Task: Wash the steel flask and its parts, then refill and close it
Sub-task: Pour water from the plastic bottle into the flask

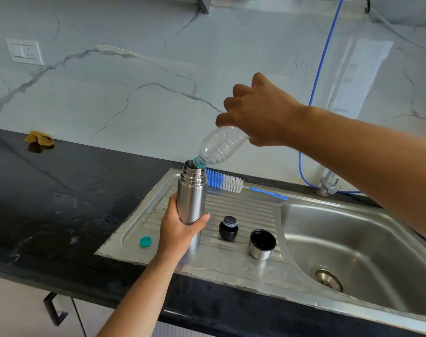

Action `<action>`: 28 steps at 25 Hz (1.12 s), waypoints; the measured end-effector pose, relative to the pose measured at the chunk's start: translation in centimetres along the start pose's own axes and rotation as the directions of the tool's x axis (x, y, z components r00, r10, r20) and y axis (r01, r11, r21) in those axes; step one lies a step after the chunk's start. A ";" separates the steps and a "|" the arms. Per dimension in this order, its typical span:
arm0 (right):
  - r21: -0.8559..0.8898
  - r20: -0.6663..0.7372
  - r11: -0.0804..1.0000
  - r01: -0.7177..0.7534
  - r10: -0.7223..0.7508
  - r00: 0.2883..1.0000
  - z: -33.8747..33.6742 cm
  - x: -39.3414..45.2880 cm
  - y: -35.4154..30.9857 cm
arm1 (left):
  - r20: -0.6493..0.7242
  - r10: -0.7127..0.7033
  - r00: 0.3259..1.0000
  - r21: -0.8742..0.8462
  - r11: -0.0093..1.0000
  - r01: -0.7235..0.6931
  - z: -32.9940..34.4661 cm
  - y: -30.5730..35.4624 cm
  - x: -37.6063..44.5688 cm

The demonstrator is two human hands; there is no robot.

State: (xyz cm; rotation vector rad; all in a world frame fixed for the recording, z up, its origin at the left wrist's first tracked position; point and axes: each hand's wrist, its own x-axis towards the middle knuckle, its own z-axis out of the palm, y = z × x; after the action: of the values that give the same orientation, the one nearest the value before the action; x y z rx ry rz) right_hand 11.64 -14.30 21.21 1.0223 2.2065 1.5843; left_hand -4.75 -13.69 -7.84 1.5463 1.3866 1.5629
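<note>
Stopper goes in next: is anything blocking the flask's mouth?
Yes: the plastic bottle, tipped by the right hand, has its neck in the flask mouth. The black stopper stands beside it, unobstructed.

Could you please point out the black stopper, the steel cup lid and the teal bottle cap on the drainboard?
black stopper [228,228]: head view, on its dark side wall.
steel cup lid [261,250]: head view, on its steel outer wall.
teal bottle cap [145,241]: head view, on its top face.

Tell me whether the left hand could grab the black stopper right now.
Probably not yet: the left hand grips the steel flask while the right hand tips the plastic bottle into it. The black stopper itself stands unobstructed just beside on the drainboard.
</note>
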 end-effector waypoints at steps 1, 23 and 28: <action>0.019 0.006 1.000 -0.014 0.014 1.000 0.1 -0.1 -0.2 | -0.001 -0.002 1.000 0.000 1.000 0.002 0.0 0.1 0.0; 0.760 0.610 -0.591 -0.272 0.503 0.612 5.7 -8.7 -19.5 | 0.165 -0.432 0.887 0.774 0.613 0.155 -9.4 -1.4 2.3; 0.738 0.624 -0.636 -0.225 0.517 0.586 5.7 -8.3 -21.7 | 0.134 -0.394 0.909 0.767 0.622 0.156 -8.6 -2.1 1.8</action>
State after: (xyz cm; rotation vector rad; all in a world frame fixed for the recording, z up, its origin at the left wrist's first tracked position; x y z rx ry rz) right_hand 12.18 -19.20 -2.19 2.6621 3.0217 -1.4347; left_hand -13.80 -13.83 -7.41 1.7709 2.1074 0.5135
